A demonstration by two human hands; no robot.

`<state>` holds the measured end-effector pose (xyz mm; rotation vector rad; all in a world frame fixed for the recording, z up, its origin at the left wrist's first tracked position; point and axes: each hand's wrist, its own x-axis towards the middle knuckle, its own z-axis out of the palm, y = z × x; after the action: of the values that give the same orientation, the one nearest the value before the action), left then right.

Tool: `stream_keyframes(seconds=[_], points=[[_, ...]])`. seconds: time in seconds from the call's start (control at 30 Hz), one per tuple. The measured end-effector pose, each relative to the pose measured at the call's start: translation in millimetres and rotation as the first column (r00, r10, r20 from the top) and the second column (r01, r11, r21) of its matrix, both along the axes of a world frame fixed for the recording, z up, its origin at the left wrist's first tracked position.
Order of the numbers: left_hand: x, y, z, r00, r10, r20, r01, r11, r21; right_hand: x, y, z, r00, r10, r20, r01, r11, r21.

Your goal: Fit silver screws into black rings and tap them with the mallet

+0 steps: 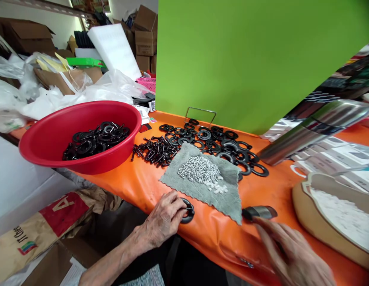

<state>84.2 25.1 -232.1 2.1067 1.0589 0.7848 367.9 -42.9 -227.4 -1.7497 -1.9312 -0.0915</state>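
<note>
My left hand point(168, 216) is closed on a black ring point(189, 210) at the front edge of the orange tabletop. My right hand point(294, 250), a little blurred, has its fingers stretched out. Its fingertips are at a short tool handle point(262, 212), black at one end and greyish along the body; whether they touch it I cannot tell. Between the hands and a little farther back lies a grey-green cloth point(229, 202). On it are a heap of small silver screws point(199, 169) and several small white pieces point(217, 186).
Black rings point(212, 146) and dark bolt-like parts point(157, 151) lie behind the cloth. A red basin point(44, 147) of black parts stands left. Right are a tan container point(303, 206) of white pieces and a steel flask point(309, 131). A green panel point(256, 59) rises behind.
</note>
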Motion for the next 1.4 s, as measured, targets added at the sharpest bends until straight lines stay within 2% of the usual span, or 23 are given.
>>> stream_keyframes(seconds=[0.07,0.13,0.23,0.33,0.57,0.73,0.9,1.0,1.1,1.27,1.4], points=[[0,0,-0.3,1.0,0.004,0.014,-0.004,1.0,-0.001,-24,26,9.0,0.993,0.115,-0.027,-0.115,0.993,0.016],[1,0,-0.3,1.0,0.014,0.012,-0.014,1.0,-0.002,-45,53,11.0,0.987,0.156,-0.04,-0.153,0.986,0.058],[1,0,-0.3,1.0,0.025,0.001,-0.025,1.0,0.005,-66,86,3.6,0.981,0.193,-0.021,-0.192,0.98,0.044],[2,0,-1.3,1.0,0.029,-0.009,-0.028,0.999,0.017,-78,107,-6.6,0.979,0.195,0.053,-0.195,0.981,0.007],[3,-1,-5.7,0.999,0.044,-0.019,-0.044,0.999,0.017,-95,116,-12.5,0.949,0.071,0.308,-0.073,0.997,-0.007],[0,-2,4.3,0.992,0.08,0.095,-0.072,0.994,-0.084,-95,115,-11.8,0.942,0.066,0.33,-0.07,0.998,0.001],[-11,-1,23.4,0.953,0.222,0.206,-0.143,0.93,-0.338,-89,108,-9.6,0.975,0.145,0.17,-0.144,0.989,-0.015],[-16,-1,28.6,0.932,0.244,0.267,-0.1,0.883,-0.458,-86,101,-7.3,0.984,0.172,0.033,-0.172,0.985,-0.009],[-17,-1,26.6,0.903,0.259,0.344,-0.037,0.842,-0.539,-86,91,-2.2,0.978,0.185,-0.094,-0.185,0.983,0.003],[-17,-2,21.9,0.887,0.268,0.375,-0.001,0.815,-0.58,-93,68,14.0,0.936,0.19,-0.297,-0.206,0.978,-0.023],[-16,-2,25.6,0.917,0.239,0.319,-0.047,0.86,-0.508,-105,49,25.2,0.815,0.145,-0.561,-0.259,0.957,-0.128]])
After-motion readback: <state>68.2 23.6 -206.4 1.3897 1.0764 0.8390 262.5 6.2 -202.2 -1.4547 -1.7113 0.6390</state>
